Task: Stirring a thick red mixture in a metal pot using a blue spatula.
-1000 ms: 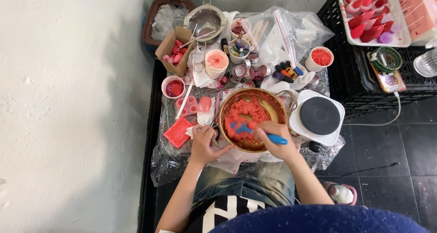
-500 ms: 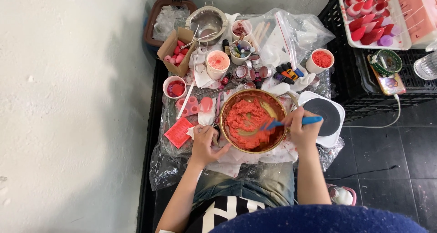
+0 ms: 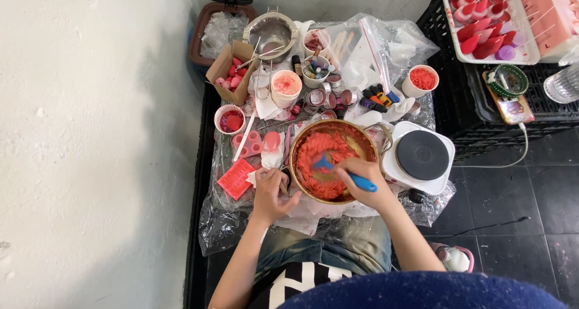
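Red crumbly paste (image 3: 319, 164) fills most of a round brass-coloured bowl (image 3: 368, 141), which sits on a plastic-covered table (image 3: 223, 224) directly in front of the seated person, close enough for both hands to work it. The right hand (image 3: 362, 177) reaches over the bowl from its near-right side; its grip is closed around the blue handle of a spatula (image 3: 347, 173), whose blade end is down in the paste, an angle that suits stirring or scraping. The left hand (image 3: 270, 191) rests at the bowl's left rim, fingers curled and pressed against the edge, seemingly to steady the bowl against the push of the spatula; whether it also pinches a small item there I cannot tell.

Just right of the bowl stands a small white hotplate (image 3: 422, 155) with a dark round top, near but apart from the right hand. Left of the bowl lie a red square sheet (image 3: 235, 179) and pink moulds (image 3: 256, 143). Behind are several white cups (image 3: 420, 79) holding red or pink material, a cardboard box (image 3: 232, 70) and a metal pot (image 3: 271, 34), all well out of the hands' way.
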